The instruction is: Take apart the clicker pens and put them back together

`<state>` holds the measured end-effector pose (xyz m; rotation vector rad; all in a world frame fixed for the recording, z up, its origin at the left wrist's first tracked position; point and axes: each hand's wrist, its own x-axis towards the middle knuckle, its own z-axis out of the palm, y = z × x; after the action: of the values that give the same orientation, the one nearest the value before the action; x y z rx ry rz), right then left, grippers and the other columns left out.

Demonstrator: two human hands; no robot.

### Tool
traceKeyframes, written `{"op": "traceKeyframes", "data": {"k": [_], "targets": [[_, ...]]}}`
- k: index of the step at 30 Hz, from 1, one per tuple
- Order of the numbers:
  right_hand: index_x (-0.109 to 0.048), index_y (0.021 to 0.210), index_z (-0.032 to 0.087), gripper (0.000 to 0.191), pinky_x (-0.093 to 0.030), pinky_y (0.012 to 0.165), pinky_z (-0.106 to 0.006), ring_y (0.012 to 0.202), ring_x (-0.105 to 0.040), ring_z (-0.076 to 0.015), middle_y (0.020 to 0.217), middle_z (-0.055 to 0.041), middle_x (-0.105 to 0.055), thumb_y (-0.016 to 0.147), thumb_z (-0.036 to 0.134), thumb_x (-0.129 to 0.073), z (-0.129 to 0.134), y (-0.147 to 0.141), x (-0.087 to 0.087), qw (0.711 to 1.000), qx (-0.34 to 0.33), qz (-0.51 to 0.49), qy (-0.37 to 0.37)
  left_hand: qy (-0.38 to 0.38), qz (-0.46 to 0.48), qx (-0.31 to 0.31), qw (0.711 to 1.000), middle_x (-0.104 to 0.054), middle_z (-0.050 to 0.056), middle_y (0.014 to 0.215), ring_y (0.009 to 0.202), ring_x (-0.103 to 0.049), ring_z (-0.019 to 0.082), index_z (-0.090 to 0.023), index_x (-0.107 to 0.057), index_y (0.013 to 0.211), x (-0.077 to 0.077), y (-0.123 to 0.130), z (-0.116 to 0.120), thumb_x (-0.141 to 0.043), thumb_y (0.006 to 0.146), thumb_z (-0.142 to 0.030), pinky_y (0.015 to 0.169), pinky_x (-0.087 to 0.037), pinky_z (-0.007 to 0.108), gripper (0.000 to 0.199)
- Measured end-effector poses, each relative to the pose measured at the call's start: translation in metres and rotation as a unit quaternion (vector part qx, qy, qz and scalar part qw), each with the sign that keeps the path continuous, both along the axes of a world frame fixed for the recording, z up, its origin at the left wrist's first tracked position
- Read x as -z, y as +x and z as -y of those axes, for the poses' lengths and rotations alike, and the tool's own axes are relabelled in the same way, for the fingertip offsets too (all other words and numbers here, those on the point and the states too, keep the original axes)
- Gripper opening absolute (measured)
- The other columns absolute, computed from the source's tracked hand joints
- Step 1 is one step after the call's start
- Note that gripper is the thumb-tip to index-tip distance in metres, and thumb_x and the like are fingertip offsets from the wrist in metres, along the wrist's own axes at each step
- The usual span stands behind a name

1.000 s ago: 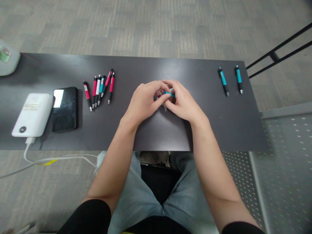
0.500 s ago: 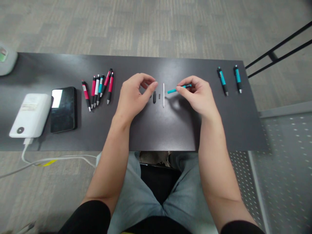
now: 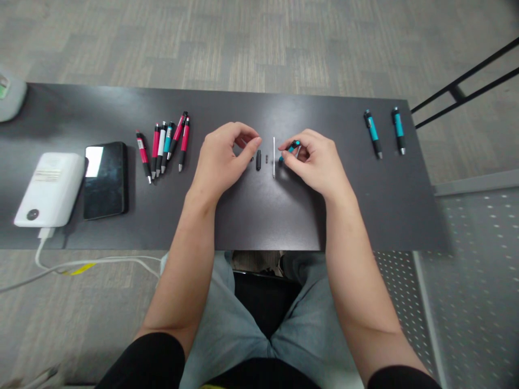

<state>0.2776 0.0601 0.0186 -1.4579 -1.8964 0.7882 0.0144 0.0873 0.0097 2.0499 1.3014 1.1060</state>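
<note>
While the right hand (image 3: 314,159) gripped a teal pen barrel (image 3: 294,145) between thumb and fingers, the left hand (image 3: 225,159) hung loosely open, thumb and index finger curved toward each other. Barrel was held tilted around the middle of the counter (image 3: 270,216), about midway between far and near edges. Just left of it lay a thin silver pen refill (image 3: 273,162), pointing toward the near edge. Next to that, going left: a tiny metallic part (image 3: 266,159), too small to identify, then a black pen grip (image 3: 258,160), then a tiny dark piece (image 3: 252,159) just beside the left thumb.

Toward the right edge, near the far right corner, sat two teal-and-black pens (image 3: 373,135), side by side and apart. Left of the left hand was a cluster of six pens: four red pens (image 3: 184,143), one white pen (image 3: 161,147) and one teal pen (image 3: 167,145), tips toward the near edge. Further left, nearer the near edge: black phone-like device (image 3: 105,183), then white power bank (image 3: 51,189), its white cable (image 3: 40,255) running over the near edge.
</note>
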Motion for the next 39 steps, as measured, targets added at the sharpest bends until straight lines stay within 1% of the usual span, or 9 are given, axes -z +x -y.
{"op": "traceKeyframes", "data": {"k": [3,11,17,20,22,25,27,34,39], "targets": [[-0.092,0.121,0.039,0.035,-0.064,0.11,-0.077,0.113,-0.072,-0.0435,0.123,-0.0136,-0.086,0.105,0.069,-0.083,-0.002,0.001,0.005,1.0,-0.011,0.002,0.004,0.001,-0.005,0.001,1.0,-0.088,0.007,0.109,0.103,-0.082,0.029,-0.029,-0.082,0.11,0.001,-0.001,-0.001,-0.076,0.12,-0.065,0.102,-0.069,0.045,0.037],[-0.082,0.101,0.025,0.016,-0.067,0.1,-0.056,0.091,-0.073,-0.0291,0.105,-0.0111,-0.081,0.103,0.039,-0.074,-0.005,-0.002,0.013,0.996,-0.022,-0.021,0.078,0.005,-0.002,0.002,1.0,-0.088,0.007,0.109,0.101,-0.081,0.029,-0.029,-0.082,0.109,0.002,-0.001,0.0,-0.076,0.119,-0.061,0.101,-0.068,0.045,0.034],[-0.079,0.101,0.031,0.029,-0.068,0.107,-0.061,0.096,-0.071,-0.0336,0.109,-0.0132,-0.083,0.111,0.058,-0.081,-0.005,0.003,0.011,0.998,-0.025,0.014,0.049,0.003,-0.008,-0.004,1.0,-0.088,0.007,0.109,0.103,-0.081,0.029,-0.029,-0.082,0.11,0.001,-0.002,0.0,-0.075,0.12,-0.065,0.102,-0.068,0.045,0.038],[-0.081,0.109,0.031,0.042,-0.068,0.107,-0.065,0.102,-0.077,-0.0386,0.11,-0.0137,-0.082,0.112,0.073,-0.078,-0.006,0.008,0.018,0.999,0.0,0.013,0.044,0.003,-0.004,0.001,1.0,-0.088,0.007,0.109,0.101,-0.081,0.029,-0.029,-0.082,0.11,0.001,-0.003,-0.001,-0.075,0.12,-0.065,0.101,-0.068,0.045,0.038],[-0.081,0.129,0.031,0.05,-0.068,0.106,-0.064,0.105,-0.08,-0.0408,0.11,-0.0118,-0.083,0.111,0.078,-0.08,-0.008,0.012,0.026,0.999,0.024,0.006,0.038,0.0,-0.002,-0.001,1.0,-0.088,0.007,0.109,0.1,-0.081,0.029,-0.029,-0.082,0.111,0.001,-0.003,-0.001,-0.075,0.12,-0.067,0.101,-0.068,0.045,0.039],[-0.068,0.162,0.033,0.072,-0.069,0.103,-0.063,0.105,-0.084,-0.0424,0.107,-0.0088,-0.085,0.11,0.08,-0.085,-0.01,0.018,0.036,0.998,0.045,-0.01,0.041,-0.009,0.0,-0.002,1.0,-0.087,0.007,0.108,0.101,-0.081,0.03,-0.03,-0.082,0.111,0.002,-0.004,-0.002,-0.076,0.119,-0.068,0.102,-0.068,0.046,0.04],[-0.062,0.17,0.033,0.078,-0.07,0.105,-0.064,0.103,-0.085,-0.0429,0.105,-0.0078,-0.085,0.11,0.078,-0.086,-0.01,0.02,0.039,0.999,0.039,-0.006,0.036,-0.009,0.003,0.0,1.0,-0.087,0.007,0.107,0.102,-0.08,0.03,-0.03,-0.082,0.11,0.002,-0.004,-0.003,-0.077,0.118,-0.068,0.103,-0.068,0.047,0.039],[-0.07,0.16,0.029,0.064,-0.071,0.104,-0.063,0.095,-0.085,-0.0429,0.093,-0.0055,-0.082,0.106,0.057,-0.089,-0.008,0.013,0.036,0.999,0.023,0.035,0.011,0.003,-0.003,0.002,1.0,-0.088,0.007,0.109,0.1,-0.081,0.029,-0.029,-0.082,0.109,0.002,-0.005,-0.002,-0.074,0.119,-0.067,0.101,-0.068,0.045,0.04],[-0.077,0.15,0.029,0.055,-0.072,0.104,-0.062,0.095,-0.085,-0.0412,0.088,-0.0037,-0.08,0.104,0.055,-0.09,-0.01,0.008,0.043,0.998,0.036,0.033,0.038,-0.001,-0.008,0.001,1.0,-0.087,0.007,0.108,0.101,-0.081,0.03,-0.03,-0.082,0.109,0.004,-0.005,-0.003,-0.075,0.119,-0.069,0.097,-0.068,0.044,0.041]]}}
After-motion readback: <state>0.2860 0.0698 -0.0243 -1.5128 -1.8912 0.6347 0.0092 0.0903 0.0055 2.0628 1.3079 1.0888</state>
